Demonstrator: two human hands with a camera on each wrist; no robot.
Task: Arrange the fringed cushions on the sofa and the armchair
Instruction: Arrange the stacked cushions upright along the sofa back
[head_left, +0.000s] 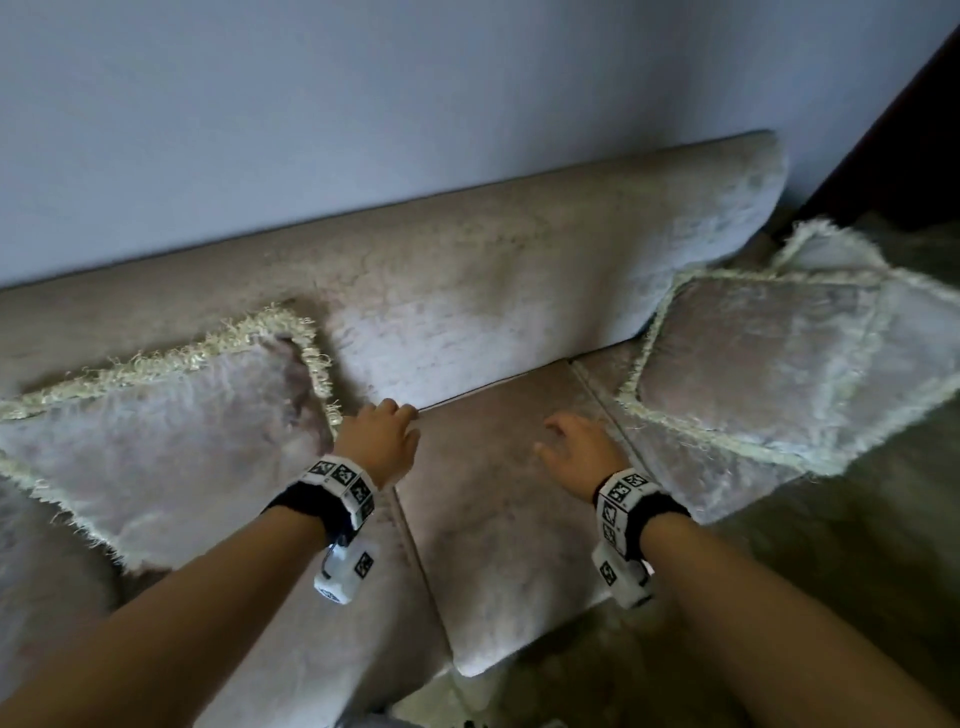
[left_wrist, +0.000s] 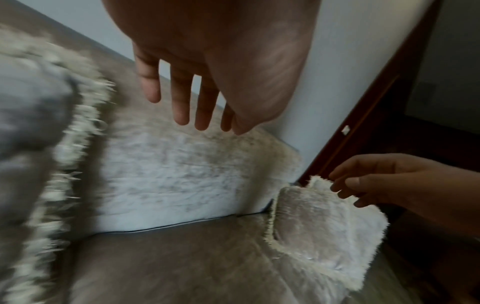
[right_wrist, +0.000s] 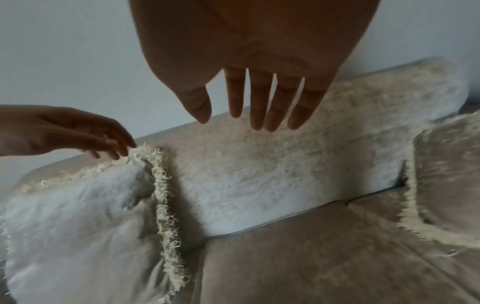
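Observation:
A beige velvet sofa (head_left: 519, 270) runs along the wall. One fringed cushion (head_left: 166, 431) leans on the backrest at the left. A second fringed cushion (head_left: 779, 374) lies at the sofa's right end, and a third (head_left: 831, 249) peeks out behind it. My left hand (head_left: 387, 431) hovers beside the left cushion's (right_wrist: 78, 226) fringed right edge, fingers relaxed, holding nothing. My right hand (head_left: 571, 441) hangs over the middle seat, left of the right cushion (left_wrist: 324, 226), fingers spread and empty. The wrist views show the left fingers (left_wrist: 182, 98) and right fingers (right_wrist: 259, 102) straight.
A pale wall (head_left: 363, 78) rises behind the sofa. Dark wooden door trim (head_left: 909, 130) stands at the far right. A grey-green floor (head_left: 831, 571) lies in front of the sofa at the right. The middle seat (head_left: 493, 519) is bare.

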